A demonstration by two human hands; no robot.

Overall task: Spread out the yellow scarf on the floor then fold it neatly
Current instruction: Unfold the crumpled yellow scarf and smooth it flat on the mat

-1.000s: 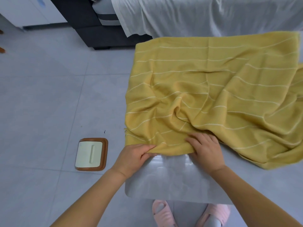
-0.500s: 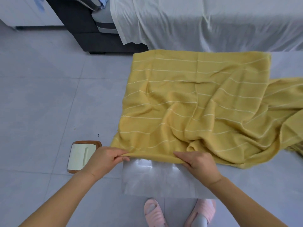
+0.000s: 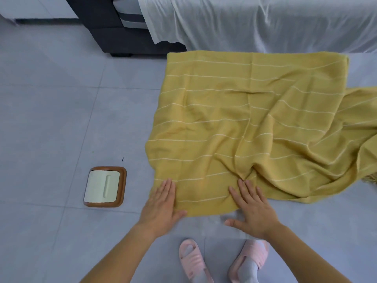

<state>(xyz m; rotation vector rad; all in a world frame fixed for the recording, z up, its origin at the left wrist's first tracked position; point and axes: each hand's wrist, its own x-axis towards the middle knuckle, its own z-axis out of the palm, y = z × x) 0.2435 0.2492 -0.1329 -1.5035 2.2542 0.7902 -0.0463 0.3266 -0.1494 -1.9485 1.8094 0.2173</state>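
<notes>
On the grey floor (image 3: 51,119), at the left, a brown-rimmed box (image 3: 105,186) with a white lid is seen, lying apart from the scarf (image 3: 224,119); a dark bed base (image 3: 114,37) is seen at the far side, and a white sheet (image 3: 255,23) is hung down from it, just beyond the scarf's far edge; the scarf, yellow with thin white stripes, is laid on the floor right of centre; its left and far parts are nearly flat, while its right part is creased, bunched and cut off by the frame; the left hand (image 3: 161,207) is laid flat, fingers straight and together, on the near left corner; the right hand (image 3: 253,211) is pressed flat, fingers straight, on the near edge beside a knot of creases, its thumb on the floor; nothing is gripped by either; pink slippers (image 3: 191,260) are seen below, between the forearms.
</notes>
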